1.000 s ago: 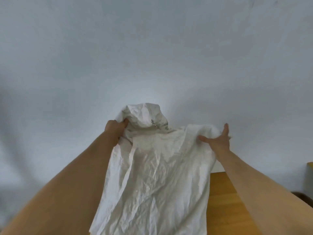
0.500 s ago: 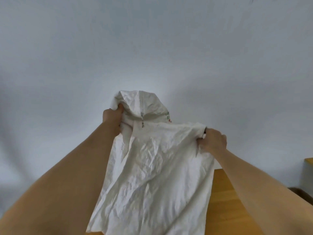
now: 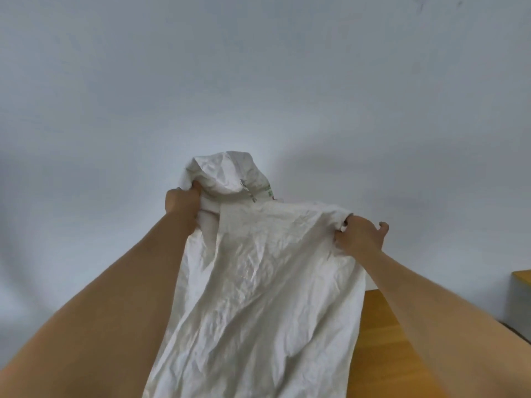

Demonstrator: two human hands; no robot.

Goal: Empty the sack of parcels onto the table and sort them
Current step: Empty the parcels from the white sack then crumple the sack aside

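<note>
We held the sack (image 3: 258,282) up in front of us, raised against the wall (image 3: 258,81), its white, creased fabric hanging limp from our two hands toward the bottom of the view. Its upper end was bunched into a hood-like fold above our left hand, with a little green and dark print showing beside that fold. The body of the sack hung flat and slack; we could not tell whether anything was inside it, and its lower end ran out of view.

Our left hand (image 3: 182,201) gripped the sack at its upper left corner, the thumb pressed into the fabric just under the bunched fold and the fingers hidden behind the cloth. Our right hand (image 3: 360,239) held the sack's upper right corner, the fabric pinched under the thumb side of the hand, while the outer fingers curled loosely away from the sack and touched nothing.

To the right of the sack and below it, part of the wooden table (image 3: 382,340) showed, its far edge meeting the wall. Further right of the sack, at the frame's edge, stood a grey object with a wooden top (image 3: 521,297), only partly in view.
</note>
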